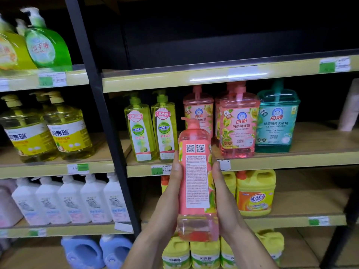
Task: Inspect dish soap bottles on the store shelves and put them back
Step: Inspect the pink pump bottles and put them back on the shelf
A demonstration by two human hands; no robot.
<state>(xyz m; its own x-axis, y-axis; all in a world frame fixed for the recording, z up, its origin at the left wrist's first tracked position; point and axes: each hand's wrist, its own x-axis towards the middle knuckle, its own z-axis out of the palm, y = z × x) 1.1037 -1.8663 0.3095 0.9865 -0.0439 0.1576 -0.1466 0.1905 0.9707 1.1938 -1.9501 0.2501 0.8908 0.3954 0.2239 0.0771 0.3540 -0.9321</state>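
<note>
A pink pump bottle of dish soap (196,177) is held upright in front of the shelves, its back label with two QR codes and small print facing me. My left hand (171,193) holds its left side and my right hand (223,193) holds its right side, the fingers of both hidden behind it. On the middle shelf (281,161) behind stand two more pink bottles (238,125), a teal one (275,121) and two slim green ones (151,127).
A black upright post (101,121) splits the shelving. Left bay: green and yellow pump bottles, white bottles lower, blue jugs at the bottom. Yellow jugs (255,193) sit below my hands. The upper right shelf (213,76) looks dark and bare.
</note>
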